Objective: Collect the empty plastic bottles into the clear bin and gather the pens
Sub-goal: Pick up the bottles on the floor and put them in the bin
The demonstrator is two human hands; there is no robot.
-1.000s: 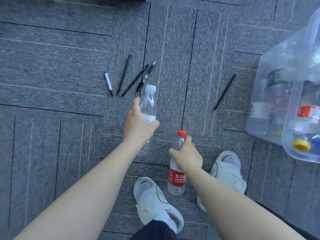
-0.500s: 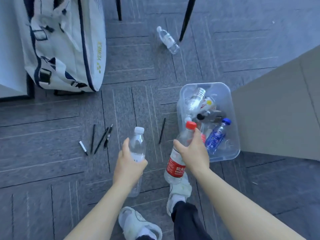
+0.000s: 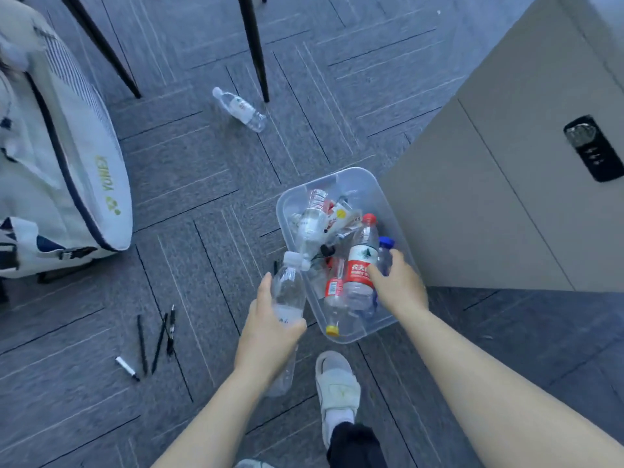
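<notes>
My left hand [image 3: 266, 332] grips a clear white-capped bottle [image 3: 288, 288] upright, just left of the clear bin [image 3: 337, 175]. Over the bin, my right hand [image 3: 400, 285] holds a red-capped, red-labelled bottle [image 3: 363, 258], thumb on the label and fingers spread. Several empty bottles lie inside the bin. Another clear bottle [image 3: 239, 109] lies on the carpet further away. Three dark pens [image 3: 157, 339] and a white marker [image 3: 126, 364] lie on the floor to the left. One more pen [image 3: 275, 265] peeks out at the bin's left wall, mostly hidden by the held bottle.
A white sports bag [image 3: 67, 170] stands at the left. Two dark chair legs [image 3: 253, 45] rise behind the floor bottle. A beige cabinet [image 3: 506, 163] stands right against the bin. My sandalled foot [image 3: 337, 390] is just below the bin.
I have stood up and turned toward the bin. My right hand carried the red-capped bottle from beside the bin to over its contents. My left hand moved its bottle up to the bin's left edge.
</notes>
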